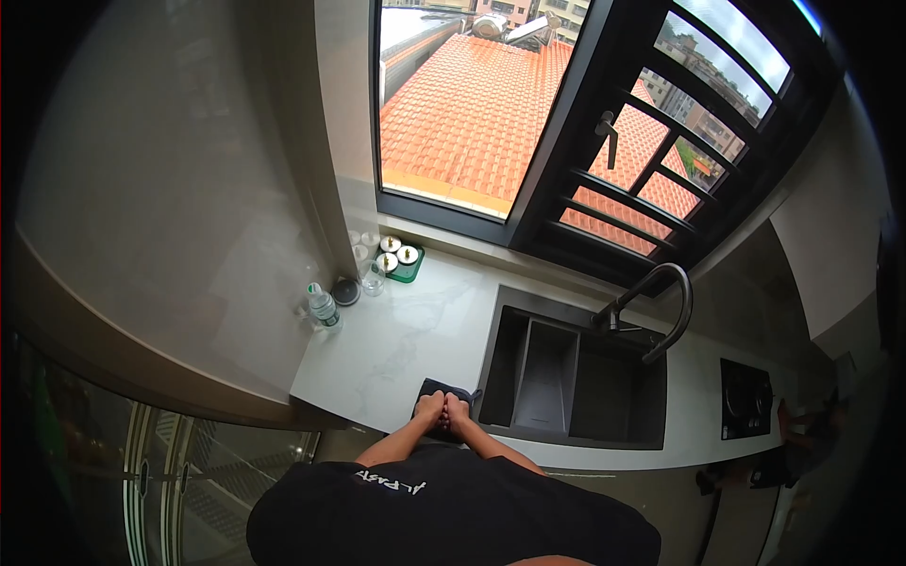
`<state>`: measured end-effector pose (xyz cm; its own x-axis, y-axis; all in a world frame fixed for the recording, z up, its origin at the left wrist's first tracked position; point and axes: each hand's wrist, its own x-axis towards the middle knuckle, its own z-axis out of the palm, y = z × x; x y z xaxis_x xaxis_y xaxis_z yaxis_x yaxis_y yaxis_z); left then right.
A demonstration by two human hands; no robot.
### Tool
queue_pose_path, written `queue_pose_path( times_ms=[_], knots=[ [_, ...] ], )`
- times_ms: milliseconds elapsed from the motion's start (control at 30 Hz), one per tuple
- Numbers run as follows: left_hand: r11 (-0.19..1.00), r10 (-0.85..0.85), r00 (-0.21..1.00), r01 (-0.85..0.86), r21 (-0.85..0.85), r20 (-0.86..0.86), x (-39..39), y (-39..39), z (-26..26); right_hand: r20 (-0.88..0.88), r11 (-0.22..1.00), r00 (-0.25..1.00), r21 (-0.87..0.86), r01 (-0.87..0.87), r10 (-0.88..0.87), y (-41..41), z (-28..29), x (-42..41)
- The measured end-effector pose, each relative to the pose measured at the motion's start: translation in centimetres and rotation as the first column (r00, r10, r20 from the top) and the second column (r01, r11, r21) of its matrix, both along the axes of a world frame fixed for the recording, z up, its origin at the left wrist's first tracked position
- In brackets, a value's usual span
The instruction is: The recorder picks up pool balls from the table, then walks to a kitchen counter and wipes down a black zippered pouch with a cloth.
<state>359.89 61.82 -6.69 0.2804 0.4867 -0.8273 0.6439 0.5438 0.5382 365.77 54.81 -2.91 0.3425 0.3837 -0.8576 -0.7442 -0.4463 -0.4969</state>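
Note:
My left hand [429,406] and my right hand [458,407] are side by side at the counter's front edge, fingers curled and knuckles touching. Both rest on or against a dark folded cloth [440,386], which lies on the white marbled countertop [396,347]. Part of the cloth is covered by the hands, and one corner of it points toward the sink. Nothing can be made out inside the curled fingers. Just right of the cloth, a dark double-basin sink [488,382] is set into the counter, with a curved gooseneck faucet [683,297] behind it.
At the back left stand a plastic water bottle [325,308], a round dark lid-like object [346,291], a clear glass [373,280] and a green tray [405,276] holding three white round items with brass-coloured tips. A cooktop [747,400] and another person [807,439] are at the right.

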Motion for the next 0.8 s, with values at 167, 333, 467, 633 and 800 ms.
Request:
queue_pose_path(
  times_ms=[167, 333, 467, 633, 800],
  knots=[
    [0.988, -0.084, 0.996, 0.085, 0.126, -0.010, 1.8, 1.2, 1.7, 0.074, 0.995, 0.995, -0.070, 0.071, -0.066, 1.6, -0.2, 1.2],
    [0.928, -0.258, 0.960, 0.278, 0.248, -0.113, 3.4, 3.6, 1.4, 0.180, 0.948, 0.951, -0.153, 0.279, -0.251, 4.4, -0.1, 1.5],
    [0.912, -0.339, 0.933, 0.357, 0.200, -0.122, 6.7, 6.0, 2.0, 0.235, 0.913, 0.926, -0.219, 0.346, -0.295, 6.7, -1.5, 4.7],
    [0.924, -0.336, 0.939, 0.343, 0.167, -0.068, 10.7, 9.3, 1.2, 0.269, 0.933, 0.934, -0.206, 0.296, -0.237, 9.4, -2.5, 8.8],
    [0.897, -0.323, 0.942, 0.337, 0.287, -0.096, 13.7, 12.6, -1.8, 0.265, 0.939, 0.929, -0.157, 0.306, -0.258, 12.7, -2.7, 11.3]
  ],
)
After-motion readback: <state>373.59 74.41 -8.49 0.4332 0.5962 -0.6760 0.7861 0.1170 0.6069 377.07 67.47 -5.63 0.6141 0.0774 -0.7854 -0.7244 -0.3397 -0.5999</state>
